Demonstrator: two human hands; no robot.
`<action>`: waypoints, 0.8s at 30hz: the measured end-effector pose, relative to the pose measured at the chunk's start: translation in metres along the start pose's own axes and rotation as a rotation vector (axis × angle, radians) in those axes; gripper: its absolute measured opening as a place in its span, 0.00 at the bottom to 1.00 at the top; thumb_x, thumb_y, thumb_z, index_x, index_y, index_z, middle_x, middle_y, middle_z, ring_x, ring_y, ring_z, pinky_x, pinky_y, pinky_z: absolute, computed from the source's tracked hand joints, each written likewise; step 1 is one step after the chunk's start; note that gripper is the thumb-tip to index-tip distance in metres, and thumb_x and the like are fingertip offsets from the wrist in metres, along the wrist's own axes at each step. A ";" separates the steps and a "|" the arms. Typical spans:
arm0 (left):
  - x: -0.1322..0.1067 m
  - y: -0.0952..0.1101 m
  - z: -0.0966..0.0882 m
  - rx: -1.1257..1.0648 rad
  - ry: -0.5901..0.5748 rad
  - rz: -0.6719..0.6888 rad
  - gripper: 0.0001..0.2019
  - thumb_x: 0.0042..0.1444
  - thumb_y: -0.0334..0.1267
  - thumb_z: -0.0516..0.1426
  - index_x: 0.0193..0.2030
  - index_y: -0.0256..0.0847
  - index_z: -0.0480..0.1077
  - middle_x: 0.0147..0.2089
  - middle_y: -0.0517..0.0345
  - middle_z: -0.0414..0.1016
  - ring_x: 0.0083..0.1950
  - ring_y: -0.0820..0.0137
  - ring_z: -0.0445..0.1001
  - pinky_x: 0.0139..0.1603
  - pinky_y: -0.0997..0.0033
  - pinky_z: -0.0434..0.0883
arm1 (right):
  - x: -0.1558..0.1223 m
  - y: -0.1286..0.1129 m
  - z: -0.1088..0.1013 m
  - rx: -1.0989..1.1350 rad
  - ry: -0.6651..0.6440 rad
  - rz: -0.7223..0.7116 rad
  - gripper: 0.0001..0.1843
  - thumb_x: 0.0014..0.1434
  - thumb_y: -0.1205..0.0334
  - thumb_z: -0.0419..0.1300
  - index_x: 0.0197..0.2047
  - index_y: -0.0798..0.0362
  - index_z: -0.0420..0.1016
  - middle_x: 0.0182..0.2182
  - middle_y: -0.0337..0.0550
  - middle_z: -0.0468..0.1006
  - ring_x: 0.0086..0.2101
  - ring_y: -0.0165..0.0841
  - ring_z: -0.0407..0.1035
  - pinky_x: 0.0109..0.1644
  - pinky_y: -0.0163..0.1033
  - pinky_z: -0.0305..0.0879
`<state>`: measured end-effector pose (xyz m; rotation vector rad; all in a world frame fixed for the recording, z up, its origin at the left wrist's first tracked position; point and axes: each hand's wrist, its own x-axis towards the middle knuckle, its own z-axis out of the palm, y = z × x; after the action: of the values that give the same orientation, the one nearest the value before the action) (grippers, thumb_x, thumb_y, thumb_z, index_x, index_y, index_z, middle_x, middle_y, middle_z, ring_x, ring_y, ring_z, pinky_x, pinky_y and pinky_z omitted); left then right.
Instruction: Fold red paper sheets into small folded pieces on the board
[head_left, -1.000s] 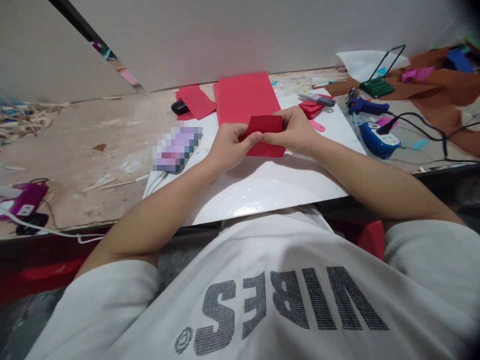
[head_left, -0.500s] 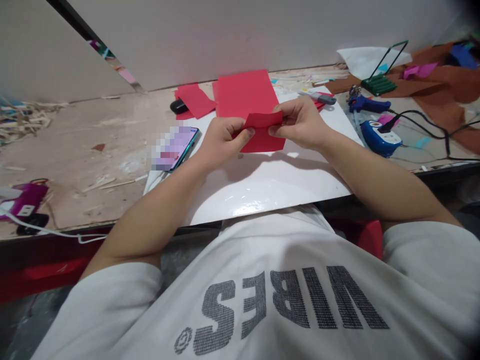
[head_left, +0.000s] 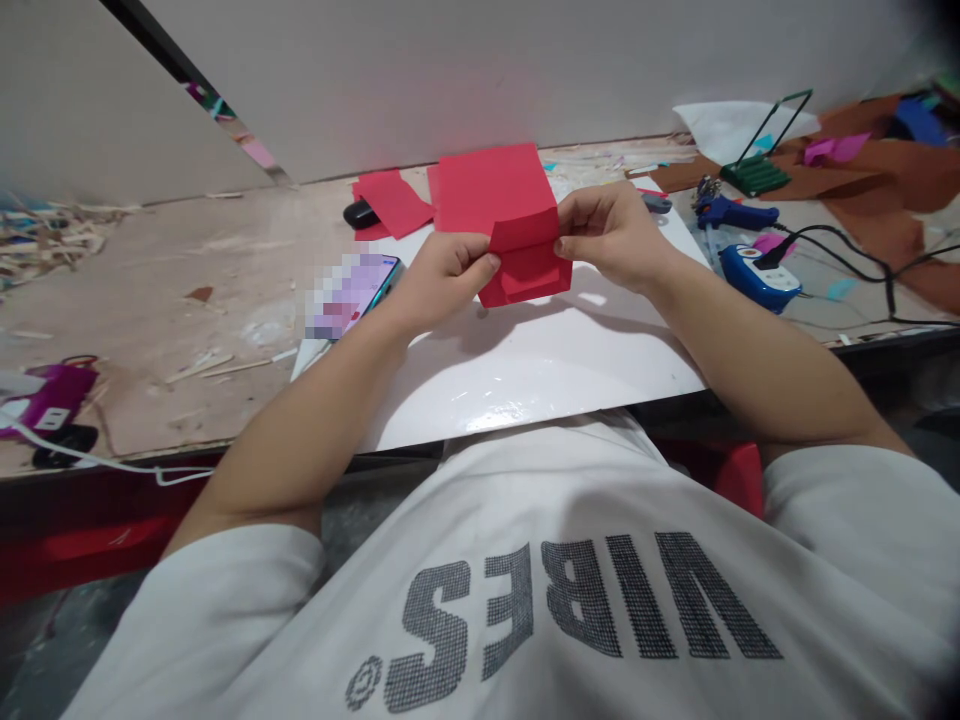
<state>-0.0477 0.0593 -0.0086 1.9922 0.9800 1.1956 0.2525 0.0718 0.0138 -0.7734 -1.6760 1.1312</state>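
Note:
Between my two hands is a folded piece of red paper (head_left: 529, 272), with a flap standing up along its far side and creases showing across it. My left hand (head_left: 448, 280) pinches its left edge between thumb and fingers. At the other end, my right hand (head_left: 611, 235) is closed on the right edge near the upright flap. The paper is just above a white board (head_left: 487, 385). Beyond it lies a larger red sheet (head_left: 491, 185), partly hidden by the raised flap.
A phone (head_left: 360, 295) lies left of my left hand, near red scraps (head_left: 397, 205) and a black object (head_left: 360, 213). To the right are a blue glue gun (head_left: 739, 212), a blue power socket (head_left: 761, 278) with a black cable, and a green stand (head_left: 754, 174).
The red paper has opened out, so its flap stands higher and its inner creases show. My right hand has shifted slightly right along the edge; my left hand keeps its pinch.

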 end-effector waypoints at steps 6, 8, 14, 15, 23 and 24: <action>0.003 0.003 -0.002 0.054 -0.089 -0.028 0.17 0.77 0.54 0.69 0.40 0.45 0.83 0.33 0.56 0.82 0.35 0.58 0.85 0.43 0.54 0.89 | 0.002 0.000 -0.005 0.116 -0.002 0.069 0.16 0.55 0.60 0.81 0.48 0.43 0.93 0.49 0.43 0.97 0.51 0.46 0.90 0.57 0.48 0.90; 0.005 -0.003 0.001 0.011 -0.033 0.013 0.17 0.75 0.54 0.71 0.39 0.45 0.82 0.33 0.57 0.80 0.39 0.57 0.87 0.47 0.53 0.90 | 0.001 0.001 -0.006 0.125 -0.015 0.093 0.15 0.62 0.52 0.82 0.50 0.45 0.93 0.49 0.45 0.96 0.49 0.44 0.89 0.54 0.47 0.89; 0.008 -0.032 0.015 -0.042 0.089 0.078 0.22 0.77 0.64 0.72 0.52 0.47 0.79 0.46 0.53 0.87 0.56 0.52 0.92 0.57 0.49 0.91 | 0.001 0.017 0.009 -0.025 0.002 0.070 0.24 0.57 0.51 0.91 0.38 0.44 0.81 0.38 0.42 0.88 0.40 0.42 0.83 0.54 0.53 0.91; 0.009 -0.038 0.016 0.001 0.145 0.101 0.23 0.78 0.65 0.72 0.56 0.48 0.77 0.51 0.52 0.88 0.60 0.52 0.91 0.59 0.48 0.90 | 0.001 0.021 0.013 -0.049 0.017 0.061 0.23 0.59 0.52 0.90 0.37 0.44 0.79 0.37 0.42 0.87 0.40 0.42 0.82 0.54 0.54 0.92; 0.011 -0.050 0.030 0.256 0.342 0.367 0.35 0.75 0.80 0.70 0.67 0.56 0.73 0.63 0.49 0.81 0.60 0.54 0.82 0.57 0.45 0.85 | -0.009 0.023 0.034 -0.354 0.202 -0.173 0.19 0.71 0.42 0.83 0.44 0.42 0.82 0.43 0.45 0.88 0.50 0.50 0.85 0.64 0.63 0.93; 0.008 -0.046 0.035 0.225 0.298 0.371 0.36 0.77 0.81 0.68 0.73 0.57 0.72 0.67 0.47 0.81 0.61 0.54 0.84 0.55 0.47 0.85 | -0.011 0.022 0.035 -0.376 0.194 -0.203 0.19 0.71 0.40 0.83 0.47 0.41 0.84 0.46 0.47 0.90 0.52 0.51 0.86 0.65 0.63 0.93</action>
<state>-0.0263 0.0865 -0.0556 2.2873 0.9452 1.6859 0.2237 0.0588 -0.0153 -0.8909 -1.7768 0.5873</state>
